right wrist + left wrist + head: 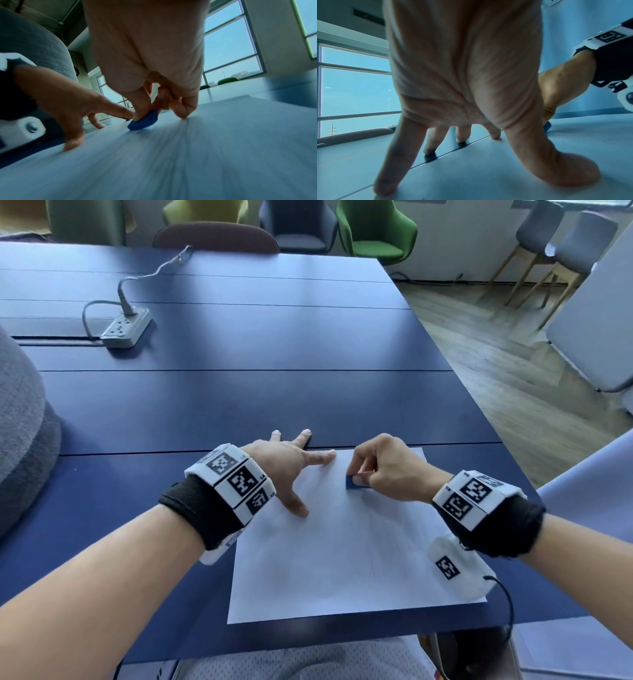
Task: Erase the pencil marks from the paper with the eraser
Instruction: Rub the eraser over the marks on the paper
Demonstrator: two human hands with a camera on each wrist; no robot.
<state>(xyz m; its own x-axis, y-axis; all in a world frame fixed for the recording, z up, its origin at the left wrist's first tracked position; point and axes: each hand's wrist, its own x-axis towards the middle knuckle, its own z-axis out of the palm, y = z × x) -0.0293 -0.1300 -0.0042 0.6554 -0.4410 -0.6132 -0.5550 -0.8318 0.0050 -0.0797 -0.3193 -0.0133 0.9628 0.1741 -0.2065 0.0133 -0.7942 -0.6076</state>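
Note:
A white sheet of paper (pixel 342 553) lies on the dark blue table (pixel 239 398) near its front edge. My right hand (pixel 383 470) pinches a small blue eraser (pixel 354 483) between thumb and fingers and holds it down on the upper part of the sheet. In the right wrist view the eraser (pixel 144 121) touches the paper (pixel 188 155), which is streaked with blur. My left hand (pixel 291 467) lies spread with straight fingers, thumb and index on the paper's upper left corner and the other fingertips on the table. Pencil marks are too faint to make out.
A grey power strip (pixel 126 328) with its cable sits at the back left of the table. Several chairs (pixel 373 227) stand beyond the far edge. The table's right edge (pixel 479 405) drops to a wooden floor. A grey cushioned shape (pixel 20 433) is at the left.

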